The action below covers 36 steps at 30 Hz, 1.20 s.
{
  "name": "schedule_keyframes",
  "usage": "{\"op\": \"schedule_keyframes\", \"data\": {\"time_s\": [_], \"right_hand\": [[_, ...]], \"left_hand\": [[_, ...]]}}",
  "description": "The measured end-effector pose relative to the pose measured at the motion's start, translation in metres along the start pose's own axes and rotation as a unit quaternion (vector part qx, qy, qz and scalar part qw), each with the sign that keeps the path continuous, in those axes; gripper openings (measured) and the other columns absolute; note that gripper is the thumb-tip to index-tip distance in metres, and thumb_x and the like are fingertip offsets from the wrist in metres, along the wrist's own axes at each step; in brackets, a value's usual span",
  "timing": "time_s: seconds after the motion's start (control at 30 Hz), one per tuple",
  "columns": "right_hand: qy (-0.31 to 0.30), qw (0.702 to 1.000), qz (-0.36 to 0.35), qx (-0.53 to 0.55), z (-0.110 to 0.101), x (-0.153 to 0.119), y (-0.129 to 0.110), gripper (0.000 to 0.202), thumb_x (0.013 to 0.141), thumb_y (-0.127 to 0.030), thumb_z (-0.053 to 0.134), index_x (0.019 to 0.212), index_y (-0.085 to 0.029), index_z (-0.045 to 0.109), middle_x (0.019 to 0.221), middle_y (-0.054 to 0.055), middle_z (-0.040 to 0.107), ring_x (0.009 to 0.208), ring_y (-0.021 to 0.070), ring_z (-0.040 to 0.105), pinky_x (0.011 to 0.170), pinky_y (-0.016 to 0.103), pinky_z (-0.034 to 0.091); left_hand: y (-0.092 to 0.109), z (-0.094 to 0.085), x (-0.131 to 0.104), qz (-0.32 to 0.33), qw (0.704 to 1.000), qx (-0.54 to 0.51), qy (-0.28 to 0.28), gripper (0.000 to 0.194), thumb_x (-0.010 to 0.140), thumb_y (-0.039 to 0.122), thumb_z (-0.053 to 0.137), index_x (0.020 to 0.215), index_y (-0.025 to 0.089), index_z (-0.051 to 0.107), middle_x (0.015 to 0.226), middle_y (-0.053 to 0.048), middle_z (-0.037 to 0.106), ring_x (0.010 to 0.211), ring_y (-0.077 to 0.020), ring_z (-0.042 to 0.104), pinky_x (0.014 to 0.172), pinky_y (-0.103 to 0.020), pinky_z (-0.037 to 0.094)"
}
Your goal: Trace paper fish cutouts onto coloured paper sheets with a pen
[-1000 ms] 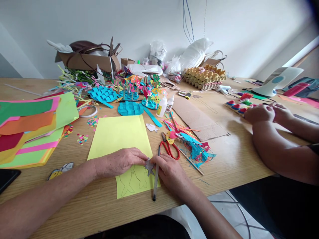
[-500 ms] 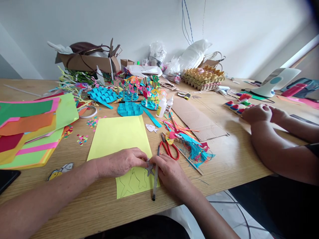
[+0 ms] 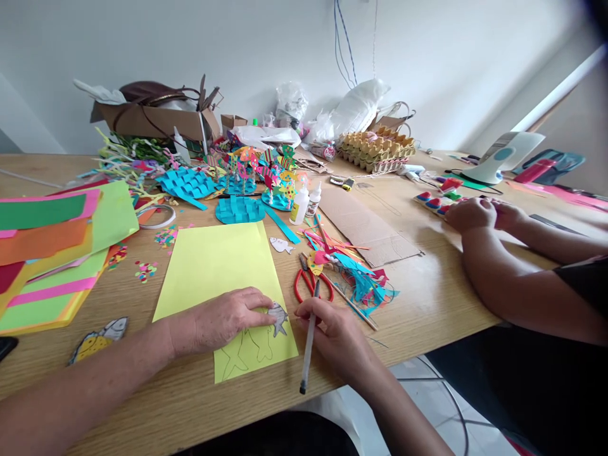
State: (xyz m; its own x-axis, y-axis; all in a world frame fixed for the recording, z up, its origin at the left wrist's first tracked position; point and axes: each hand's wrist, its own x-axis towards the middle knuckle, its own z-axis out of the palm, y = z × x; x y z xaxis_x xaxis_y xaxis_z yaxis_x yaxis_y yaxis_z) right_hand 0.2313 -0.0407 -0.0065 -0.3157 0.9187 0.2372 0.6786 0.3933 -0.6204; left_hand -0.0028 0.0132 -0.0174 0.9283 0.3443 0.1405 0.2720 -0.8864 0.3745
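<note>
A yellow sheet of paper [image 3: 216, 263] lies in front of me with pencil-like fish outlines along its lower edge. My left hand [image 3: 221, 320] rests on it, fingers stretched out, their tips pressing a small grey fish cutout [image 3: 279, 318] near the right edge. Just right of the sheet, my right hand [image 3: 339, 335] is closed around a clear pen [image 3: 308, 351], held tilted with its dark cap end toward me. Red-handled scissors [image 3: 297, 288] lie beyond that hand, partly under a little yellow paper fish [image 3: 315, 264]. A white fish cutout [image 3: 281, 244] lies beyond the sheet.
Coloured sheets [image 3: 47, 234] are stacked at left, near more fish cutouts [image 3: 97, 342]. Glue bottles [image 3: 299, 206], blue woven paper pieces [image 3: 240, 209], paper scraps [image 3: 363, 285] and cardboard [image 3: 368, 228] lie beyond. Another person's hands [image 3: 470, 215] work at right beside an egg-carton piece.
My right hand has drawn back from the cutout and sheet to the right, taking the pen along. My left fingers stay on the cutout, more of which shows. The view has shifted slightly right.
</note>
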Motion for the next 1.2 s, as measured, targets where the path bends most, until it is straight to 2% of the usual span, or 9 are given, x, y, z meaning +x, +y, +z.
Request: {"op": "schedule_keyframes", "data": {"time_s": [0.13, 0.33, 0.7, 0.97, 1.2], "right_hand": [[-0.008, 0.999, -0.004, -0.045, 0.009, -0.003, 0.003, 0.015, 0.076, -0.002, 0.057, 0.075, -0.017, 0.059, 0.070, 0.003, 0.064, 0.064, 0.0152, 0.060, 0.058, 0.022, 0.041], [-0.028, 0.997, -0.019, -0.069, 0.014, 0.001, 0.000, 0.015, 0.076, -0.002, 0.061, 0.080, -0.017, 0.062, 0.072, 0.003, 0.065, 0.065, 0.0153, 0.059, 0.057, 0.022, 0.040], [-0.043, 0.993, -0.046, -0.103, 0.018, 0.010, 0.001, 0.016, 0.079, -0.003, 0.059, 0.085, -0.016, 0.066, 0.075, 0.005, 0.066, 0.070, 0.0178, 0.062, 0.059, 0.023, 0.041], [-0.046, 0.992, -0.037, -0.107, 0.018, 0.011, -0.002, 0.015, 0.080, -0.006, 0.058, 0.085, -0.018, 0.065, 0.075, 0.004, 0.066, 0.068, 0.0166, 0.061, 0.059, 0.022, 0.041], [-0.044, 0.994, -0.034, -0.093, 0.020, 0.011, -0.001, 0.017, 0.080, -0.004, 0.055, 0.084, -0.019, 0.063, 0.076, 0.004, 0.066, 0.068, 0.0159, 0.060, 0.060, 0.021, 0.041]], "left_hand": [[-0.001, 0.001, 0.000, -0.002, 1.000, 0.018, -0.004, 0.039, 0.096, 0.009, 0.033, 0.125, 0.022, 0.055, 0.127, -0.010, 0.053, 0.114, -0.0227, 0.048, 0.099, -0.035, 0.037], [0.000, -0.006, 0.002, 0.002, 1.000, -0.005, -0.016, 0.045, 0.094, 0.004, 0.033, 0.130, 0.024, 0.050, 0.130, -0.006, 0.052, 0.112, -0.0202, 0.049, 0.098, -0.032, 0.038], [-0.005, 0.000, 0.001, 0.017, 0.999, -0.029, -0.006, 0.052, 0.094, 0.005, 0.034, 0.140, 0.028, 0.037, 0.128, -0.007, 0.053, 0.112, -0.0213, 0.048, 0.098, -0.035, 0.040], [-0.004, -0.004, 0.002, 0.014, 0.999, -0.050, 0.002, 0.050, 0.092, 0.003, 0.034, 0.135, 0.026, 0.045, 0.126, -0.007, 0.055, 0.111, -0.0205, 0.049, 0.096, -0.035, 0.041], [-0.006, -0.008, 0.008, 0.007, 0.997, -0.074, 0.023, 0.044, 0.089, -0.001, 0.034, 0.118, 0.019, 0.059, 0.120, -0.006, 0.061, 0.111, -0.0178, 0.052, 0.098, -0.032, 0.042]]}}
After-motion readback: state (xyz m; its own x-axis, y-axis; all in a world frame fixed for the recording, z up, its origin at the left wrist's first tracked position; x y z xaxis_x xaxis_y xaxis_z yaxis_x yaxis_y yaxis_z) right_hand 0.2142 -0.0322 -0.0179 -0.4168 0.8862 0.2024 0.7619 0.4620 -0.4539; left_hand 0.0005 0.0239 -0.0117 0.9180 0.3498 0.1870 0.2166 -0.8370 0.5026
